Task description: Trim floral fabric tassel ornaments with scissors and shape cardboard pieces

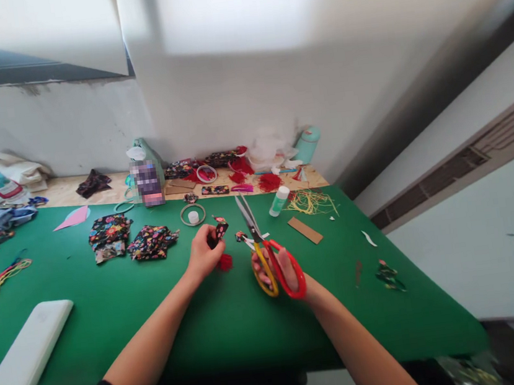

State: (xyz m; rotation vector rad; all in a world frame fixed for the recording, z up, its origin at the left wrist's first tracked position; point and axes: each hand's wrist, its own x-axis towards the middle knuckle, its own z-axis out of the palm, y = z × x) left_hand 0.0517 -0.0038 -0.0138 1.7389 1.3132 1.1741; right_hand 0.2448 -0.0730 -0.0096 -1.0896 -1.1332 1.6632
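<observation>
My left hand [205,250] pinches a small piece of dark floral fabric [221,227] above the green table. In my right hand [278,268] is a pair of scissors [256,236] with one yellow and one red handle loop, blades pointing up and slightly parted. The blades are apart from the fabric. Beside the blades, a small floral scrap [240,236] and a white strip show near my right fingers; whether they are held I cannot tell. Just under my left hand lies a red patch of thread or cloth [225,262].
Floral fabric stacks [153,241] lie left of centre, with a ring [193,214] behind. A glue stick [279,201], yellow threads [309,201] and a cardboard strip [305,230] are at right. A white power bank [29,358] sits at left. Bottles and red thread line the wall.
</observation>
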